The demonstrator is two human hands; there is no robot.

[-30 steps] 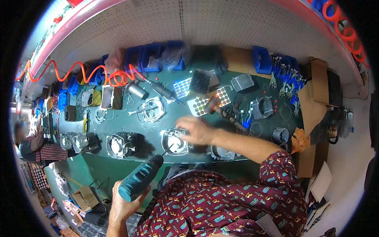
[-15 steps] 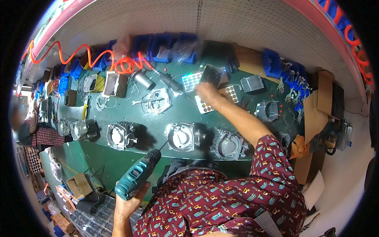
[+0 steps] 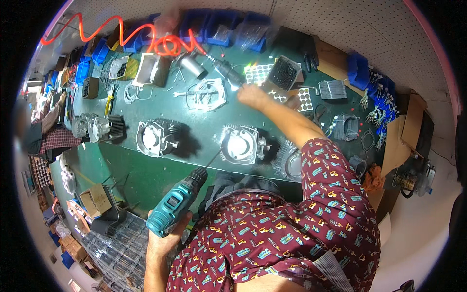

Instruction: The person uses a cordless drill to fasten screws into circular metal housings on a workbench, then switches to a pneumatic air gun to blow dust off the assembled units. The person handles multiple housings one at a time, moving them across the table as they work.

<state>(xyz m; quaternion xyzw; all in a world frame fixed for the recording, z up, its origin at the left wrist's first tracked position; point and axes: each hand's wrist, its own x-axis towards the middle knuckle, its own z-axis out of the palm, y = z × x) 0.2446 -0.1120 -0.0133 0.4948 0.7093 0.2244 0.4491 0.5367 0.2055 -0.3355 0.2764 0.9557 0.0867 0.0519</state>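
Observation:
My left hand (image 3: 170, 236) is wrapped round the grip of a teal cordless drill (image 3: 171, 207), whose long thin bit points up toward a metal cylinder-like casting (image 3: 240, 145) at the table's front edge. My right hand (image 3: 251, 96) is over the table, fingers drawn together beside the tip of an air screwdriver (image 3: 227, 73); whatever they may hold is hidden. Behind it stands an open box of small dark parts (image 3: 283, 72), among sheets of round stickers (image 3: 257, 74). Another casting (image 3: 156, 138) stands to the left, and a third (image 3: 291, 163) is partly behind my right arm.
Blue bins (image 3: 217, 27) line the back under a coiled orange air hose (image 3: 168, 45). A ring of thin white parts (image 3: 206, 95) lies mid-table. White-tipped wires hang by a blue bin (image 3: 358, 70) at right. A co-worker (image 3: 46, 131) is at far left.
My right hand has moved left, away from the box of small dark parts. The whole view has shifted, so the table appears higher. My left hand still holds the drill.

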